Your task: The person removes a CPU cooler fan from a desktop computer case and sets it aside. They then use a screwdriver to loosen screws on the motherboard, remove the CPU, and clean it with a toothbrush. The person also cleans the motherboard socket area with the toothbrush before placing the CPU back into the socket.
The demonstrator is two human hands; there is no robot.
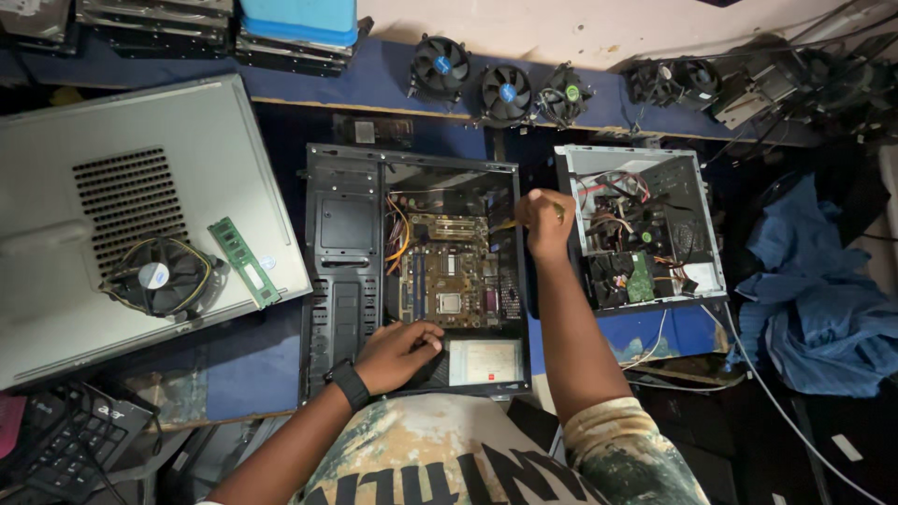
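An open black computer case (pixel 341 281) lies flat in front of me, its motherboard (pixel 449 271) exposed with an empty processor socket. My left hand (pixel 398 353), with a black watch at the wrist, rests on the case's near edge beside a white-labelled box inside it. My right hand (pixel 544 223) hovers over the case's right rim, fingers closed on a thin tool (pixel 557 208) that looks like a screwdriver; its tip is hidden.
A second open case (pixel 641 229) full of wires sits to the right. At left, a grey case panel (pixel 140 215) carries a cooler fan (pixel 159 277) and a green memory stick (pixel 243 260). Several fans (pixel 505 93) line the back shelf. Blue cloth (pixel 814 299) right, keyboard (pixel 70 440) lower left.
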